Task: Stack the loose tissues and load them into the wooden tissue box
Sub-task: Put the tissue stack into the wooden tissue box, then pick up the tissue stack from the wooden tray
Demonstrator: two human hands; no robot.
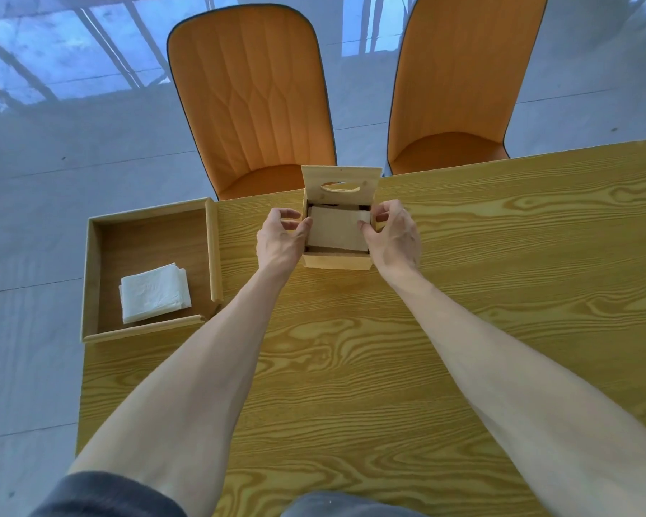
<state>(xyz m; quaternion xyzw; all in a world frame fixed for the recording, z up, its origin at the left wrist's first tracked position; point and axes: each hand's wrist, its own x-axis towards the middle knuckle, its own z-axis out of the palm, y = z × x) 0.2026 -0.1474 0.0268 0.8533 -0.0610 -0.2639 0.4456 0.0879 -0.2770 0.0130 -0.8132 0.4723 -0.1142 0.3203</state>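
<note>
The wooden tissue box [337, 261] stands open near the table's far edge, its lid [341, 181] with an oval slot tipped up at the back. A stack of tissues [337, 230] lies inside the box, its top sheet flat. My left hand [281, 240] pinches the stack's left edge with thumb and fingers. My right hand [392, 235] grips its right edge the same way. A second pile of white tissues [153, 292] lies in the wooden tray [92, 278] at the left.
The tray overhangs the table's left edge. Two orange chairs [250, 102] [459, 83] stand beyond the far edge. The wood-grain table [500, 263] stretches to the right and towards me.
</note>
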